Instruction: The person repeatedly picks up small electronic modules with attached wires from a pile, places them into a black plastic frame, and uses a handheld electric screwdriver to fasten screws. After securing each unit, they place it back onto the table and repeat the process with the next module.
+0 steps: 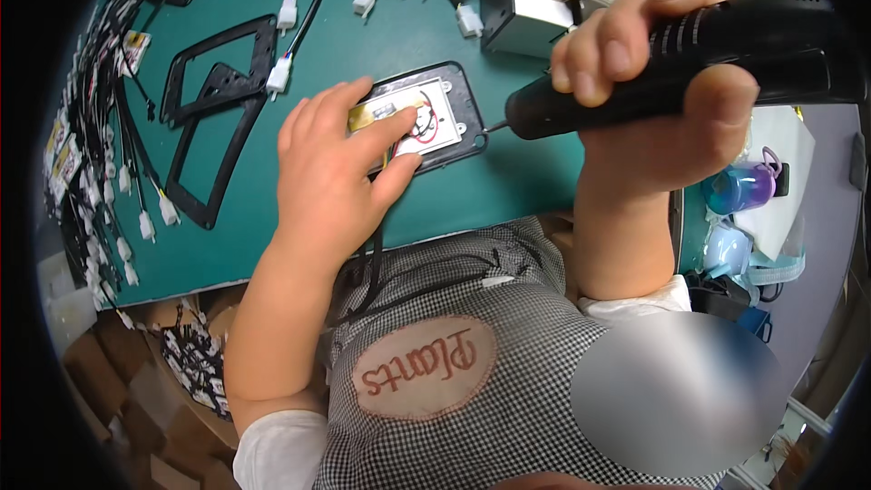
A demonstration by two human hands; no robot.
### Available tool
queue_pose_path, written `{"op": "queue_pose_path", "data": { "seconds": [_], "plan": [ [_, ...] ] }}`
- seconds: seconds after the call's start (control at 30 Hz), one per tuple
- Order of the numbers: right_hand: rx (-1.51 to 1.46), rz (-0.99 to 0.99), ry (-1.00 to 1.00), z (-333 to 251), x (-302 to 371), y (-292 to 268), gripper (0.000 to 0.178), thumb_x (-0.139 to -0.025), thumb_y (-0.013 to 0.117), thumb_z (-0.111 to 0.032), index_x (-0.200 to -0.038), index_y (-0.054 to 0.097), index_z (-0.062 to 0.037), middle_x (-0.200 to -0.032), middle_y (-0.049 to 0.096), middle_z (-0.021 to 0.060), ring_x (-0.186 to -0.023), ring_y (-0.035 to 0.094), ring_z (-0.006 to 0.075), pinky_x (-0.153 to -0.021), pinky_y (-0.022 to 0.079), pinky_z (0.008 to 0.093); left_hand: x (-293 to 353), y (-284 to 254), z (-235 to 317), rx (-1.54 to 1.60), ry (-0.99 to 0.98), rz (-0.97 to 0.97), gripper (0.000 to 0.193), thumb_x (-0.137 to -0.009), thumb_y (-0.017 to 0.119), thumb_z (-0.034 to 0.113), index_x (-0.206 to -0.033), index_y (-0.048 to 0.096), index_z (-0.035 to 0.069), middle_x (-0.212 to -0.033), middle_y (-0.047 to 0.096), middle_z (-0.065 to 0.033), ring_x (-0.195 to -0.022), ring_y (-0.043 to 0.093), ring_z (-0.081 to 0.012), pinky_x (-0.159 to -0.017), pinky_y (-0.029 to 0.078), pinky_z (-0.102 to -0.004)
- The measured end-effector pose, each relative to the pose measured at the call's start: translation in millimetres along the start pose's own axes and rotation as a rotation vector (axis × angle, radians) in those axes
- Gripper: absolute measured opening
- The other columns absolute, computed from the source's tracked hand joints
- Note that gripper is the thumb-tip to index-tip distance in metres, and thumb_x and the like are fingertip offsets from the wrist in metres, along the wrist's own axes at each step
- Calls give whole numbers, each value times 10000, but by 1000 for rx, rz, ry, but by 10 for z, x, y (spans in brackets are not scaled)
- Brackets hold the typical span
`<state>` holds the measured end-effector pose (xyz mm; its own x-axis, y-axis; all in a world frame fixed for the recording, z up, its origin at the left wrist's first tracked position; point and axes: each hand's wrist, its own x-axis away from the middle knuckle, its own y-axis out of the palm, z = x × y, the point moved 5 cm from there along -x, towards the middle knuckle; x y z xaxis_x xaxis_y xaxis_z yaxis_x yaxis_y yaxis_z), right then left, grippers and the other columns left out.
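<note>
Two loose black frames (220,91) lie to the left on the green bench (526,177) as I, working remotely, judge the fastening of the black panel (464,91) mid-bench under way; its white insert (447,133) shows uncovered, and how much is finished I cannot tell. My left hand (328,152) spreads across the panel, apparently steadying it; my right hand (658,100), forearm raised, grasps a power screwdriver (762,50), bit (498,126) at the lower-right corner.

A single reddish-brown word, upside down, stands on the oval patch (425,368) of the checked apron (535,381) at six o'clock; print on the yellow-and-white labels (62,159) toward nine is illegible.
</note>
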<state>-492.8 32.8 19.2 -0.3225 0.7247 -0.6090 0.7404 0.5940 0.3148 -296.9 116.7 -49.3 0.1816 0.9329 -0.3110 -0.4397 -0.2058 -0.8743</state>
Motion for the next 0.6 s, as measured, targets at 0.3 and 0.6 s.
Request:
{"op": "queue_pose_path", "data": {
  "seconds": [0.3, 0.6],
  "plan": [
    [84, 85, 70, 278, 73, 91, 474, -873, 620, -407, -1147, 487, -44, -796, 570, 100, -623, 558, 204, -616, 483, 366, -10, -2, 16, 31, 10, 39, 383, -655, 793, 208, -1031, 728, 174, -1196, 592, -129, -1075, 562, -317, -949, 408, -435],
    [72, -38, 123, 334, 40, 289, 552, -796, 767, -308, -1103, 465, 38, -748, 575, 129, -564, 548, 184, -525, 483, 313, -3, -12, 13, 41, 13, 40, 359, -661, 792, 205, -1010, 725, 154, -1201, 588, -140, -1093, 555, -336, -959, 405, -454]
  ]
}}
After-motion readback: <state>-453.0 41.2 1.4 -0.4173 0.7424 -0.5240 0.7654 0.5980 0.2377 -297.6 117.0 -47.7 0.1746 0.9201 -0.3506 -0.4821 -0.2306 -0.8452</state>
